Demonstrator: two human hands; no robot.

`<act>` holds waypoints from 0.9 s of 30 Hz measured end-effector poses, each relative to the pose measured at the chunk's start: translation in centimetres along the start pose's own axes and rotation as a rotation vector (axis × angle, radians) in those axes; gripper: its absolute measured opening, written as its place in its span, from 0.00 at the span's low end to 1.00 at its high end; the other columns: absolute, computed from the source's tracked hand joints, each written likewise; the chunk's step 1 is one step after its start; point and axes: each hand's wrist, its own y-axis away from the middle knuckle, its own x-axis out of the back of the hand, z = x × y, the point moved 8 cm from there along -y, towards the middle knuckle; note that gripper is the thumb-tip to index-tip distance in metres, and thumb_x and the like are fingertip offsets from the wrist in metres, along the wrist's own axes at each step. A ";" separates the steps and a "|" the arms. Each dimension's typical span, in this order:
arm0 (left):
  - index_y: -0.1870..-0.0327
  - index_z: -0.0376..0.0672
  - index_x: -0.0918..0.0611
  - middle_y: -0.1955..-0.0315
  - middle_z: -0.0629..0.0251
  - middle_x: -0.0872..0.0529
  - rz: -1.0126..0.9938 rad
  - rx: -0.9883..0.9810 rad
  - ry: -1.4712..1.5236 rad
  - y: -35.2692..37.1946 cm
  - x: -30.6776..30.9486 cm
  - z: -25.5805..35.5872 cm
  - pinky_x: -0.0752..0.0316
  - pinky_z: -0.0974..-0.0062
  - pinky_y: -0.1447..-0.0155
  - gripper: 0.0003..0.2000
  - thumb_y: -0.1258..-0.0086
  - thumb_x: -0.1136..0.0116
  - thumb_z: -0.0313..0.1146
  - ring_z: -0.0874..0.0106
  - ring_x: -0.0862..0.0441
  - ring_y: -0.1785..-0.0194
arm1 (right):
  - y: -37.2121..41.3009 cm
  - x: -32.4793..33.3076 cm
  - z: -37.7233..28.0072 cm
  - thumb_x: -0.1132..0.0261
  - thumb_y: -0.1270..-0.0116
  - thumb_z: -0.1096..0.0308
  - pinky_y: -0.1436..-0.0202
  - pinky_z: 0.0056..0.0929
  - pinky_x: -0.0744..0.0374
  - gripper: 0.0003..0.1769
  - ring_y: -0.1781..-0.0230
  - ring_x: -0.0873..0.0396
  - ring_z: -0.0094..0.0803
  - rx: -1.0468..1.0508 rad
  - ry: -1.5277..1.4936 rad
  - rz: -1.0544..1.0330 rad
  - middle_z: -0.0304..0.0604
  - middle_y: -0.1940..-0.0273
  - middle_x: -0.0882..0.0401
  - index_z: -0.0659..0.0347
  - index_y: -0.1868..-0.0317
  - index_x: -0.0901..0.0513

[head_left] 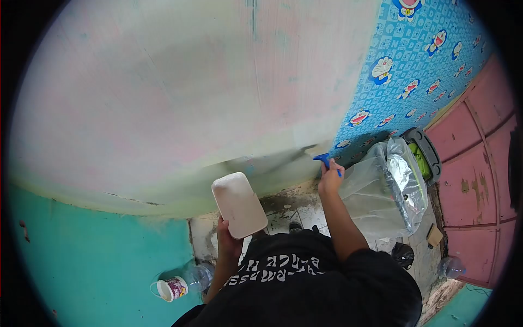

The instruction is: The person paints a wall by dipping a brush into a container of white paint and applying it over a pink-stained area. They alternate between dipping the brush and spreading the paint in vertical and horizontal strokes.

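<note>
A pale, shallow rectangular tray point(239, 205) is gripped at its lower left edge by my left hand point(229, 238), in front of the wall. My right hand point(332, 177) is closed on the handle of a blue scraper-like tool point(322, 158). The tool's head is close to the whitish, pink-tinged wall point(218, 92), near the lower edge of the blue cartoon wallpaper point(406, 71). Whether the tool touches the wall, I cannot tell.
Clear plastic sheeting point(376, 191) covers something at the right, beside a grey and green object point(425, 155). A white bucket point(173, 289) and a clear bottle point(200, 277) stand lower left. A black bag point(403, 255) lies on the floor near the pink panels point(471, 185).
</note>
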 end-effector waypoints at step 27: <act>0.24 0.42 0.36 0.34 0.59 0.23 -0.011 -0.126 -0.068 -0.6 -0.1 3.9 0.21 0.55 0.34 0.36 0.29 0.45 0.53 0.60 0.23 0.31 | 8.5 -13.1 -11.5 0.41 0.22 0.73 0.38 0.43 0.13 0.07 0.48 0.17 0.42 -0.192 -0.332 -0.294 0.51 0.55 0.25 0.67 0.54 0.31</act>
